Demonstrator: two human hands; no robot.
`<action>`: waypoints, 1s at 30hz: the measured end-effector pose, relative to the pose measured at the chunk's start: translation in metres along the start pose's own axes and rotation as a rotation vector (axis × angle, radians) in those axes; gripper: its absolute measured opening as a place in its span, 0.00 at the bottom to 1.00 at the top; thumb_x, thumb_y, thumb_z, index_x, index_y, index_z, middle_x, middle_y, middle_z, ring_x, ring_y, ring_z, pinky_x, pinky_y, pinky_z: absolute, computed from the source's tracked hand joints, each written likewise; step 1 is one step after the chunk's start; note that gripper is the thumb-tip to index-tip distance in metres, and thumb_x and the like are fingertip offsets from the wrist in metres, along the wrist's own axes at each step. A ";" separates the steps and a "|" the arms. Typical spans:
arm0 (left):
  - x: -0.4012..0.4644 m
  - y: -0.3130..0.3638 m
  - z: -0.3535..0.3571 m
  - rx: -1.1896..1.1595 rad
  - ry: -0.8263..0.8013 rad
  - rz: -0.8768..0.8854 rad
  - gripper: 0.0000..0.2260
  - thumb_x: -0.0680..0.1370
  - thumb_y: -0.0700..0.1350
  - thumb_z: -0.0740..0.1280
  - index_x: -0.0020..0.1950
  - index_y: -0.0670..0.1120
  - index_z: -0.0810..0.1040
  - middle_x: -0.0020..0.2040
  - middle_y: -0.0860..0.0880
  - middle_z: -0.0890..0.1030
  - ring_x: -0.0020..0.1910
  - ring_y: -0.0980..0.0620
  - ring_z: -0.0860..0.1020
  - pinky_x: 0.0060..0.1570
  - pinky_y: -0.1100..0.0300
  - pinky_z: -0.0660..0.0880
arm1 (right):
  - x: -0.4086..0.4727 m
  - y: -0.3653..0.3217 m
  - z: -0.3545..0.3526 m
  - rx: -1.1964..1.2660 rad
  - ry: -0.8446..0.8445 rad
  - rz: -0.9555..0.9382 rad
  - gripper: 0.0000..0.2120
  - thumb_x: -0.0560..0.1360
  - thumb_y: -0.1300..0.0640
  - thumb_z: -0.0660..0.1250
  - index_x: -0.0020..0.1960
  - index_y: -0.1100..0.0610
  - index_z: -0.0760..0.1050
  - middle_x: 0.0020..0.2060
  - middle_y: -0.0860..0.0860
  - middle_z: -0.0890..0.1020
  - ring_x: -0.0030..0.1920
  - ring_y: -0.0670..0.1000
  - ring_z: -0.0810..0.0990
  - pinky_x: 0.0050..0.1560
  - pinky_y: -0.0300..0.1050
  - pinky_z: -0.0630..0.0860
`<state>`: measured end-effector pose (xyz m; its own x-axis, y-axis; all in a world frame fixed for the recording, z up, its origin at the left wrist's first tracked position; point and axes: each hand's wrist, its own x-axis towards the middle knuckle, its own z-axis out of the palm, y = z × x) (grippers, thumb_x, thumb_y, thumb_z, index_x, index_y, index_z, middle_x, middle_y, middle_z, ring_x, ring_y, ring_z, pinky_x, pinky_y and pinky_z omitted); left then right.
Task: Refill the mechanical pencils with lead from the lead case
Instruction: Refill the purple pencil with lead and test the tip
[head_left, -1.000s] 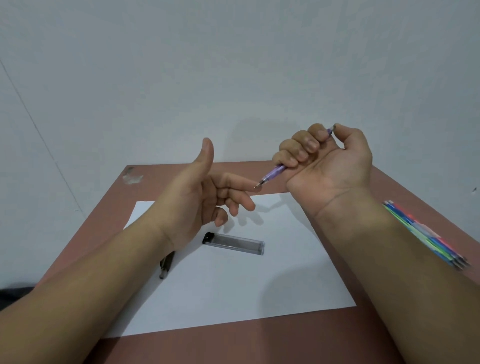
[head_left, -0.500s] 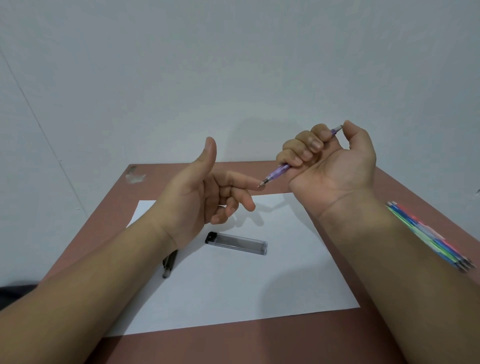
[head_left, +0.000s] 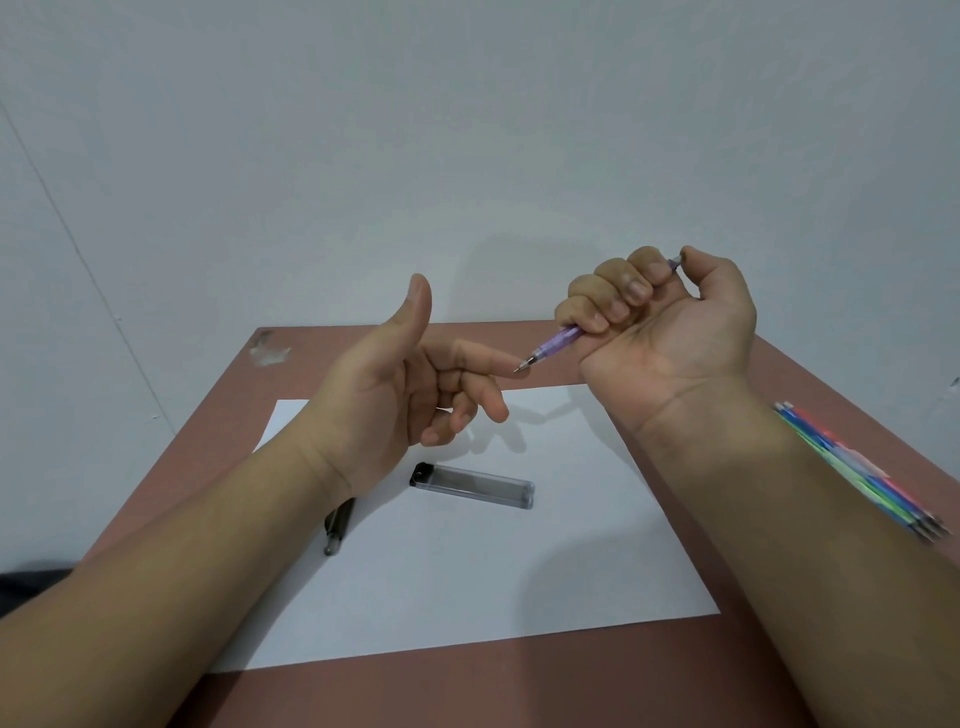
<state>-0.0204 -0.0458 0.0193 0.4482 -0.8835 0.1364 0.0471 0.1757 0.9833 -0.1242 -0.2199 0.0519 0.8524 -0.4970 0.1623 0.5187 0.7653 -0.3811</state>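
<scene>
My right hand (head_left: 660, 322) is raised above the table and grips a purple mechanical pencil (head_left: 553, 345) in its fist, thumb on the top button, tip pointing down-left. My left hand (head_left: 395, 384) is held up beside it, thumb upright, index finger stretched out so its tip touches the pencil's tip, other fingers loosely curled. The clear lead case (head_left: 472, 486) with a black cap lies on the white paper (head_left: 467, 571) below my hands. A dark mechanical pencil (head_left: 337, 525) lies on the paper's left part, partly hidden under my left wrist.
Several coloured mechanical pencils (head_left: 862, 478) lie in a bundle at the right edge of the reddish-brown table (head_left: 467, 691), partly hidden by my right forearm. A pale wall stands right behind the table. A scuffed patch (head_left: 267, 351) marks the far left corner.
My right thumb has come back down onto the pencil's top button after lifting off it half a second ago. The left index finger stays at the pencil's tip.
</scene>
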 end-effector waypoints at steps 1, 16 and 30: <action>0.000 0.000 0.000 -0.002 -0.001 0.001 0.39 0.76 0.69 0.49 0.52 0.39 0.86 0.41 0.37 0.81 0.33 0.45 0.66 0.32 0.52 0.55 | 0.000 0.000 0.000 0.001 0.002 0.000 0.18 0.78 0.48 0.53 0.33 0.55 0.63 0.29 0.49 0.62 0.28 0.50 0.59 0.31 0.43 0.60; -0.001 -0.002 -0.002 0.009 -0.009 0.000 0.35 0.78 0.67 0.51 0.55 0.39 0.85 0.41 0.40 0.81 0.34 0.47 0.67 0.33 0.54 0.58 | 0.000 -0.001 0.001 0.014 0.018 -0.017 0.19 0.78 0.47 0.54 0.33 0.56 0.64 0.29 0.49 0.63 0.28 0.50 0.60 0.30 0.43 0.60; -0.002 -0.002 -0.001 -0.012 -0.027 0.003 0.34 0.77 0.67 0.52 0.53 0.41 0.86 0.39 0.41 0.81 0.34 0.48 0.68 0.35 0.51 0.55 | 0.002 0.000 -0.001 0.053 0.044 -0.004 0.20 0.79 0.48 0.53 0.32 0.56 0.64 0.28 0.49 0.63 0.26 0.50 0.60 0.29 0.42 0.60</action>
<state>-0.0205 -0.0442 0.0169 0.4245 -0.8941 0.1429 0.0565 0.1837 0.9814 -0.1227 -0.2213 0.0509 0.8472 -0.5167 0.1234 0.5260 0.7833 -0.3313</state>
